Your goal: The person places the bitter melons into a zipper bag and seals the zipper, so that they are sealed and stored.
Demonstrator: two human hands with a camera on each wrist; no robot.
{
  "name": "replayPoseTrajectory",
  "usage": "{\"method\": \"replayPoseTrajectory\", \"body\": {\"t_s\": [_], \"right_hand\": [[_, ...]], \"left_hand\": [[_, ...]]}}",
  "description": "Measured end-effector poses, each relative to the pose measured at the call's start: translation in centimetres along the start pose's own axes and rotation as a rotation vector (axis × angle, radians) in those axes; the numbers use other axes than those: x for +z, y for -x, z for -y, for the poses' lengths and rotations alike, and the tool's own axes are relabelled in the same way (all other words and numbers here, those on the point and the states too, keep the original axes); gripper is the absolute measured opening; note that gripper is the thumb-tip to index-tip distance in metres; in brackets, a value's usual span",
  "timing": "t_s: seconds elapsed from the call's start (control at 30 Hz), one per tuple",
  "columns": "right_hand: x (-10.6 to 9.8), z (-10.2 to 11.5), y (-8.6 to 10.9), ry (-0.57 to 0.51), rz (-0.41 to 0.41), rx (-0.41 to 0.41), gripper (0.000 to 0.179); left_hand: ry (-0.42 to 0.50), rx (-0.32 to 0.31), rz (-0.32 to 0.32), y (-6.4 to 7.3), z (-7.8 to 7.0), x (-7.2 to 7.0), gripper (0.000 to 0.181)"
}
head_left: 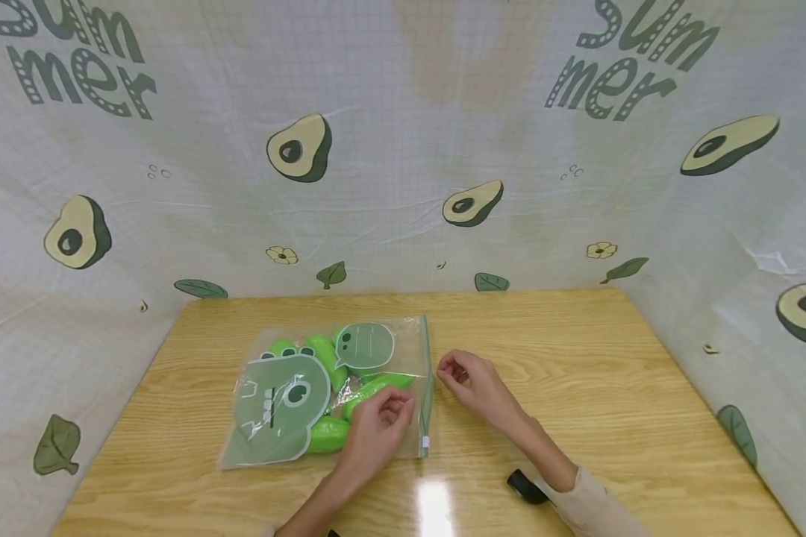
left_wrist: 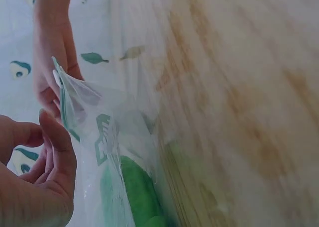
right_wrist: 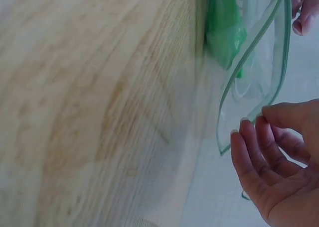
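Observation:
A clear zip bag printed with a green monster lies on the table, its zip edge to the right. Bright green wrapped packets show through the plastic. My left hand is over the bag's lower right part, its fingers loosely bent, with nothing visible between thumb and forefinger. Just right of the zip edge is my right hand, fingers bent and holding nothing visible. In the right wrist view its fingertips come right up to the green zip strip, whose two sides stand apart.
A white zip slider sits near the zip's front end. On the wooden table, a black object shows beside the right wrist. A white cloth printed with avocados hangs behind the table and along both sides.

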State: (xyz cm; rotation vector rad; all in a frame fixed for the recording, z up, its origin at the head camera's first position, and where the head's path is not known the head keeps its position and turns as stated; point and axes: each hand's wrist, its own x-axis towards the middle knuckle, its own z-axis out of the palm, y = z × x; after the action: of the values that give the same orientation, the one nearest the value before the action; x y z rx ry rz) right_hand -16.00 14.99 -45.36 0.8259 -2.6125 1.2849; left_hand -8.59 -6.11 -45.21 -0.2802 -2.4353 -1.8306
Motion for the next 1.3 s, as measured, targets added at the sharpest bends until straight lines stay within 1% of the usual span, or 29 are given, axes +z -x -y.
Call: {"method": "replayPoseTrajectory", "body": {"t_s": [0.1, 0.3, 0.43, 0.5, 0.67, 0.9, 1.1, 1.17, 1.3], "right_hand": [[0.1, -0.1, 0.4, 0.021, 0.005, -0.03, 0.006], [0.3, 0.0, 1.2, 0.052, -0.011, -0.078, 0.002], [0.4, 0.4, 1.6, 0.056, -0.015, -0.085, 0.008], [0.4, 0.6, 1.8, 0.062, -0.011, -0.091, 0.008], [0.5, 1.0, 2.4, 0.084, 0.009, -0.088, 0.005], [0.5, 1.7, 3.2, 0.096, 0.036, -0.064, 0.001], [0.8, 2.0, 3.8, 0.062, 0.06, -0.083, 0.007], [0.8, 2.2, 3.9, 0.046, 0.087, -0.068, 0.011], [0.8, 2.6, 4.2, 0.012, 0.156, -0.003, 0.021]], "left_hand": [[0.008, -0.033, 0.001, 0.4, -0.1, -0.2, 0.01], [0.06, -0.102, 0.044, 1.2, -0.5, -0.3, 0.015], [0.07, -0.128, 0.062, 1.8, -0.6, -0.1, 0.014], [0.066, -0.141, 0.07, 2.1, -0.6, 0.0, 0.014], [0.096, -0.186, 0.098, 2.9, -0.7, 0.1, 0.014], [0.133, -0.175, 0.139, 3.7, -0.7, 0.2, 0.019], [0.132, -0.201, 0.177, 4.4, -0.5, 0.4, 0.034], [0.13, -0.206, 0.184, 4.6, -0.5, 0.4, 0.038], [0.115, -0.218, 0.197, 4.9, -0.4, 0.5, 0.043]]}}
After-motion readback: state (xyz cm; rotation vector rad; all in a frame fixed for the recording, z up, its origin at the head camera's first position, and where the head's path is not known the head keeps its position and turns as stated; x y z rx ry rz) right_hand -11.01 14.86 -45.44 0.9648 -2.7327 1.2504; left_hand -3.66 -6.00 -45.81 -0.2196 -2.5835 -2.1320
